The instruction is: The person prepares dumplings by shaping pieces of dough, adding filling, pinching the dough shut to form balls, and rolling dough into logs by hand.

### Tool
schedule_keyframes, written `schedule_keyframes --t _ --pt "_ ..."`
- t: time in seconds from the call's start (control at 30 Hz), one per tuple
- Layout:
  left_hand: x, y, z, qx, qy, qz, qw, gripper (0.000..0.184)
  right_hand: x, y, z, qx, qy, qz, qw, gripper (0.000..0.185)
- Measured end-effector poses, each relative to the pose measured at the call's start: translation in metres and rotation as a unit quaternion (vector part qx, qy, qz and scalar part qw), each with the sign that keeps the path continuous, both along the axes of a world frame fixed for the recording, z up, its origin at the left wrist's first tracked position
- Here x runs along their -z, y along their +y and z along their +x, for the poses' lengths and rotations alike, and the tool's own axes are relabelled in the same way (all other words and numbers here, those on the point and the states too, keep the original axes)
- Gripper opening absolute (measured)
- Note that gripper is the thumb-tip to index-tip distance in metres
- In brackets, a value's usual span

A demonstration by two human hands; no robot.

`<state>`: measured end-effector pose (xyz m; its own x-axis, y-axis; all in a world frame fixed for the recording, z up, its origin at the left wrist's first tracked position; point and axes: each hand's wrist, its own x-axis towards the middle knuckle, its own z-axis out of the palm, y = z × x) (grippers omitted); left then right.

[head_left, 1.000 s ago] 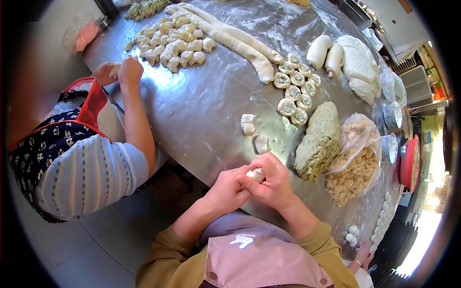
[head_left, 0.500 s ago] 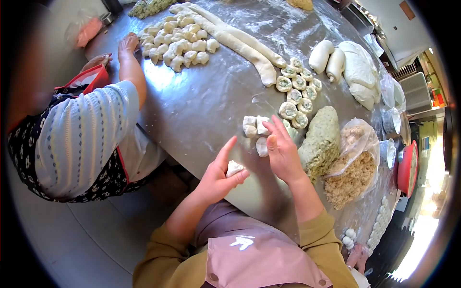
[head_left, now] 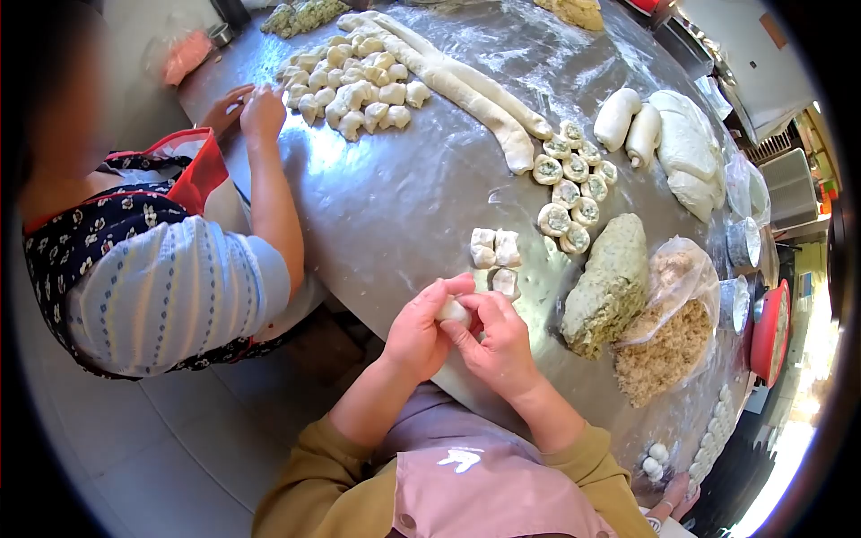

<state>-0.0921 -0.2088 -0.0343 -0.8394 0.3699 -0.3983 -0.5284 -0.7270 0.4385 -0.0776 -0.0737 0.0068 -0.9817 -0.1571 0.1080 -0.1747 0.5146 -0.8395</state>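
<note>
My left hand [head_left: 420,330] curls around a small white piece of dough [head_left: 454,312] above the table's near edge. My right hand [head_left: 499,342] meets it from the other side, its thumb and fingers pressed to the same dough; the underside of the piece is hidden. Just beyond my hands lie a few cut dough pieces [head_left: 495,249]. Several round dough cups with green-flecked filling [head_left: 574,179] sit close together farther back. To the right is a large mound of green-flecked filling [head_left: 610,285].
A bag of brown crumbly filling [head_left: 668,350] lies right of the mound. Long dough ropes [head_left: 448,81], a heap of dough chunks [head_left: 354,85] and thick dough rolls [head_left: 617,118] are farther back on the metal table [head_left: 377,215]. A co-worker [head_left: 179,287] stands at left; another person's hands [head_left: 677,498] show lower right.
My right hand has come down from the cut dough pieces to join my left hand at the dough piece. My left fingers have closed around it. The co-worker's hands have come together.
</note>
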Motion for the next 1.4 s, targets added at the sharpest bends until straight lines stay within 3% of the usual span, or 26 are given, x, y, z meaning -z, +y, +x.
schedule_keyframes --t 0.03,0.13,0.23,0.3,0.43,0.47,0.5,0.53,0.63,0.73,0.83,1.03,1.17,1.3,1.4 --pt "-0.014 0.002 0.0 -0.007 -0.022 0.001 1.0 0.056 0.001 0.002 0.001 0.0 -0.011 -0.002 1.0 0.038" --pt "-0.019 0.001 -0.001 -0.017 -0.013 0.023 1.0 0.06 0.0 0.001 0.001 0.05 -0.108 -0.175 0.977 0.041" --pt "-0.002 0.001 -0.004 0.008 0.0 -0.012 1.0 0.053 0.011 0.009 0.002 0.022 -0.046 -0.127 0.991 0.044" --pt "0.005 0.001 -0.007 0.039 -0.011 -0.061 0.997 0.048 0.011 0.02 0.006 0.071 -0.065 -0.082 0.992 0.043" --pt "0.001 0.006 -0.016 0.07 0.101 -0.26 0.958 0.058 0.021 0.039 0.007 0.202 -0.037 0.005 0.979 0.043" --pt "-0.001 0.007 -0.019 0.084 0.114 -0.284 0.948 0.061 0.02 0.045 0.006 0.203 -0.1 0.025 0.974 0.057" --pt "-0.001 0.009 -0.023 0.098 0.126 -0.307 0.938 0.065 0.02 0.046 0.004 0.2 -0.079 0.068 0.974 0.063" --pt "-0.002 0.009 -0.027 0.12 0.14 -0.343 0.921 0.077 0.021 0.045 0.001 0.197 -0.058 0.112 0.972 0.07" --pt "-0.02 0.011 -0.032 0.127 0.195 -0.471 0.851 0.088 0.028 0.045 -0.01 0.172 -0.032 0.174 0.969 0.088" --pt "-0.017 0.008 -0.033 0.133 0.355 -0.647 0.661 0.1 0.027 0.043 -0.024 0.135 -0.043 0.201 0.969 0.097" --pt "-0.025 0.011 -0.04 0.202 0.349 -0.673 0.62 0.106 0.028 0.046 -0.035 0.086 -0.034 0.183 0.979 0.101" --pt "-0.01 0.033 -0.053 0.221 0.393 -0.668 0.593 0.1 0.033 0.05 -0.049 0.034 -0.026 0.168 0.985 0.089" --pt "0.004 0.036 -0.055 0.157 0.41 -0.605 0.665 0.091 0.035 0.054 -0.056 0.051 -0.077 0.054 0.994 0.08" --pt "0.0 0.025 -0.059 0.068 0.392 -0.547 0.737 0.079 0.034 0.047 -0.068 0.064 -0.151 -0.15 0.975 0.074" --pt "-0.008 0.011 -0.073 0.009 0.398 -0.568 0.721 0.075 0.024 0.028 -0.089 0.043 -0.113 -0.129 0.984 0.072"
